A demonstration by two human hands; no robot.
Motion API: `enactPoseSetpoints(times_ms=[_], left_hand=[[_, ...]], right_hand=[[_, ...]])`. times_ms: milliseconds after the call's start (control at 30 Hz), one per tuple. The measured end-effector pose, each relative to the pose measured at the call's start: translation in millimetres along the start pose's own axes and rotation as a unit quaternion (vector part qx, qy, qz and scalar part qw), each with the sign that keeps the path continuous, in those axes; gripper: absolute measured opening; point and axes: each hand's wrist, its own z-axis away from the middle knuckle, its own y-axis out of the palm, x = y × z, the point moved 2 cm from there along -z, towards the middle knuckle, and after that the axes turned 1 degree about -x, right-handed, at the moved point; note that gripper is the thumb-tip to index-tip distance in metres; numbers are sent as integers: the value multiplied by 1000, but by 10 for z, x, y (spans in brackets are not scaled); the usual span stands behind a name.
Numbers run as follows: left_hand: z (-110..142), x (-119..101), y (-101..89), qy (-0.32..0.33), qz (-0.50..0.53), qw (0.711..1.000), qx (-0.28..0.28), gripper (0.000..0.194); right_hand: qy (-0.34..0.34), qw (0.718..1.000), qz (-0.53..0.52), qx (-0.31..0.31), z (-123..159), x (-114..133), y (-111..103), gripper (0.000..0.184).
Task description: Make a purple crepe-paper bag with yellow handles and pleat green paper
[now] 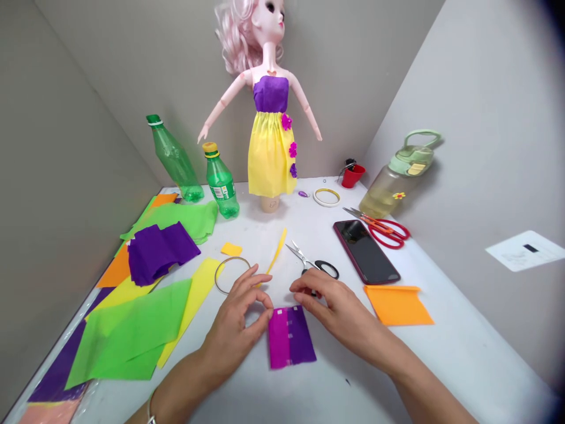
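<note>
A: Your left hand pinches the far left corner of the magenta-and-purple piece, which lies flat toward the near edge of the table.

B: Your right hand has thumb and forefinger nearly together just beyond its far edge; whether they hold anything, I can't tell.

A: Past your left fingers you have a thin ring; black-handled scissors lie partly behind your right hand.

B: Your phone sits toward the right edge, green sheets along the left, the doll near the back.
</note>
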Motion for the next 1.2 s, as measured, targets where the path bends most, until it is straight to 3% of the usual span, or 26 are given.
enactPoseSetpoints(times_ms=[200,400,733,933,1067,1200], left_hand=[[14,6,-40,-27,94,995,28,9],[9,10,-38,-27,153,985,72,9],[5,28,-44,-52,172,980,83,12],[4,57,-36,-93,191,970,118,12],[19,75,6,-135,221,959,111,5],[25,110,78,-182,225,952,100,33]], right_hand=[[-1,995,-84,53,35,65,40,21],[2,988,-103,118,20,134,87,12],[15,991,-94,98,23,76,92,24],[34,996,-42,75,-1,-32,69,29],[22,999,19,46,4,-106,66,28],[15,998,51,43,15,-142,63,25]])
